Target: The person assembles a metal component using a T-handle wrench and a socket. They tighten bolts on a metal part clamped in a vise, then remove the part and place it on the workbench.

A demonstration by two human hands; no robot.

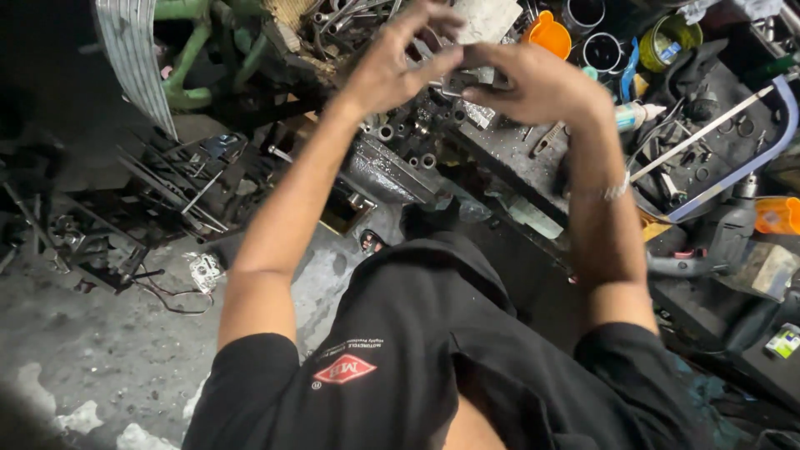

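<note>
Both of my hands are raised over a cluttered dark workbench (508, 146). My left hand (392, 67) and my right hand (542, 83) meet at a small grey metal part (460, 81), pinched between the fingertips of both. The upper fingers of my left hand are spread above it. A thin bracelet sits on my right wrist. Part of the metal piece is hidden by my fingers. Below the hands lie several small metal sockets (417, 142).
An orange cup (548, 33), a yellow can (667, 37) and a small tube (637, 115) stand on the bench. A blue-framed hacksaw (750, 158) and a power drill (725, 233) lie at the right. Green pipework (196, 58), corrugated sheet (129, 58) and scrap metal (167, 192) lie at the left over the concrete floor (100, 333).
</note>
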